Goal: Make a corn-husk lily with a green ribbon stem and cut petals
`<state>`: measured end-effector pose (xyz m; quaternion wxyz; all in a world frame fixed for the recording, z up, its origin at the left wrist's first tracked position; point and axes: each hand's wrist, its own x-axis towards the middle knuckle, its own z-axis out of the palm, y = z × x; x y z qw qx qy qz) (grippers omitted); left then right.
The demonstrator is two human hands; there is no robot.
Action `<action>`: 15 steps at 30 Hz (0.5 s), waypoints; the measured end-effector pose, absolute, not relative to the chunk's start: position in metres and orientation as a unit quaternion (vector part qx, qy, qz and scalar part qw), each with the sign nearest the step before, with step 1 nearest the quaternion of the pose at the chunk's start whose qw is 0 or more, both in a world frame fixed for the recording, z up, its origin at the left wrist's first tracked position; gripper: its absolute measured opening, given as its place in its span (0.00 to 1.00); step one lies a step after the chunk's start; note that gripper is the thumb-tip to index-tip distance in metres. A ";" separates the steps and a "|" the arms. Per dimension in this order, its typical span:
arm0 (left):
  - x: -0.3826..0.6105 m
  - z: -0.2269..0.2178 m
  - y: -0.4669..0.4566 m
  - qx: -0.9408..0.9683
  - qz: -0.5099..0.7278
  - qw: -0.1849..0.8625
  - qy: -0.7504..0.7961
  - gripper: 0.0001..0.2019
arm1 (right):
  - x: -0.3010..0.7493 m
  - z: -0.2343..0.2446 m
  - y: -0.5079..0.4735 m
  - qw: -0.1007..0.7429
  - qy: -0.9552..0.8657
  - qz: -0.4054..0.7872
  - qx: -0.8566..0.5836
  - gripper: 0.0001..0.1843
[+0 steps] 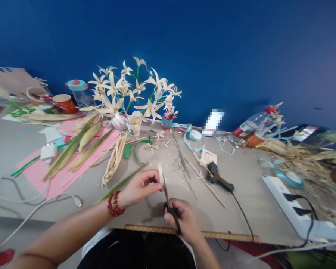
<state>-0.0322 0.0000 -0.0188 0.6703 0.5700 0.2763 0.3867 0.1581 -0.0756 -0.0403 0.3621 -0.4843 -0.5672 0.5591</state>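
Observation:
My left hand (141,186), with a red bead bracelet at the wrist, pinches a small pale leaf strip (160,171) upright over the near part of the table (249,194). My right hand (184,220) grips black-handled scissors (169,203), and their blades point up at the strip. A bunch of cream leaf flowers (131,91) stands in a white cup further back. Dried husk strips (114,160) lie to the left of my hands.
A black glue gun (218,177) with its cord lies to the right. Pink paper (58,172) with green leaves sits left. A white power strip (299,209), ribbon rolls, cups, a bottle and a husk pile crowd the right and back. A patterned ruler edges the near side.

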 end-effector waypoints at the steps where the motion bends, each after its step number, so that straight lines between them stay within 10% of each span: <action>1: -0.032 -0.018 0.000 0.576 0.385 0.666 0.276 0.09 | 0.159 -0.040 -0.075 0.361 -0.567 0.560 -0.484 0.29; 15: -0.034 -0.018 0.001 0.595 0.363 0.664 0.271 0.08 | 0.162 -0.043 -0.074 0.349 -0.582 0.546 -0.491 0.29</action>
